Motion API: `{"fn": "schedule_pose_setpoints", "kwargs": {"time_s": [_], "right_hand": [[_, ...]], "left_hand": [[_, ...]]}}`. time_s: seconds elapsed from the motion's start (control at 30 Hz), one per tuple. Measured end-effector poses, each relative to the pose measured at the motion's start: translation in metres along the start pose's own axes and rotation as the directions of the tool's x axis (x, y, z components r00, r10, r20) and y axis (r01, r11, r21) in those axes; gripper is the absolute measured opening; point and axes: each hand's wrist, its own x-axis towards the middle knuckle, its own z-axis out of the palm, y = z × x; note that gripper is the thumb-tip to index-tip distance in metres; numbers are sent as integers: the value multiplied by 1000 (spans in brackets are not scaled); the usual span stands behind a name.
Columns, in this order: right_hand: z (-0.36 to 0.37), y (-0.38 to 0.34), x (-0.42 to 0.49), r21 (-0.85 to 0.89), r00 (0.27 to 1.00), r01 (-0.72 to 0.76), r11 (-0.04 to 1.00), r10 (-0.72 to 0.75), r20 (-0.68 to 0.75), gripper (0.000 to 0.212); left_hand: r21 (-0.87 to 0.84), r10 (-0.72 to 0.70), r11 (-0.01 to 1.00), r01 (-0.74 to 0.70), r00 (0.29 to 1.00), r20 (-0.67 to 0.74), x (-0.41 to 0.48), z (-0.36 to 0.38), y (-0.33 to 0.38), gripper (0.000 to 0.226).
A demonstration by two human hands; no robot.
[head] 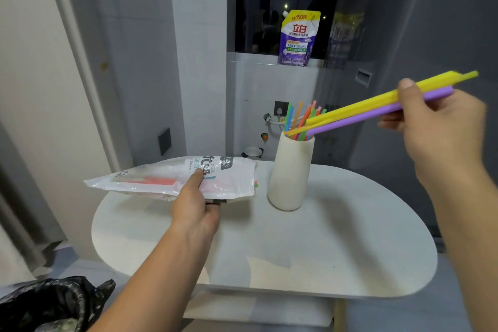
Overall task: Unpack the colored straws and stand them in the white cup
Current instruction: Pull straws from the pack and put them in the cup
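— Where are the straws, and which way do they point?

— A small bunch of yellow and purple straws [377, 105] is in the right hand [442, 127], up in the air to the right of the white cup [291, 172]. Their long axis slants: the far ends rise up and to the right past the hand, the near ends dip down and left to the cup's mouth, where the tips look to be at or just over the rim.

— And how do they look?

— Long, straight, plain tubes; two or three yellow on top, purple beneath. More straws [301, 121] already stand in the cup, fanned out: blue, orange, green, pink.

— The fingers?

— The right fingers [407, 89] are closed round the bunch, thumb pressing on the yellow ones from above, the others curled under the purple. The left hand [194, 207] grips the plastic packet [161, 178], thumb on top, fingers hidden below it. The packet is held roughly level, left of the cup, over the white oval surface [323, 250]. Something pink shows inside.

— Anything else?

— A purple detergent pouch [297, 38] on the ledge behind, and a black bin bag [48, 302] at lower left.
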Motion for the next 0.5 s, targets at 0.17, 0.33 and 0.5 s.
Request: {"fn": "schedule_pose_setpoints", "kwargs": {"time_s": [0.17, 0.33, 0.5], "right_hand": [[6, -11, 10, -131, 994, 105, 986, -102, 30, 29], [21, -10, 23, -235, 986, 129, 963, -100, 131, 35], [35, -5, 33, -318, 977, 142, 937, -82, 194, 34]], "left_hand": [[11, -7, 1000, 7, 1000, 6, 0, -1, -3, 36], [10, -7, 1000, 7, 1000, 19, -1, -1, -6, 36], [7, -5, 1000, 5, 1000, 19, -1, -2, -7, 37]]}}
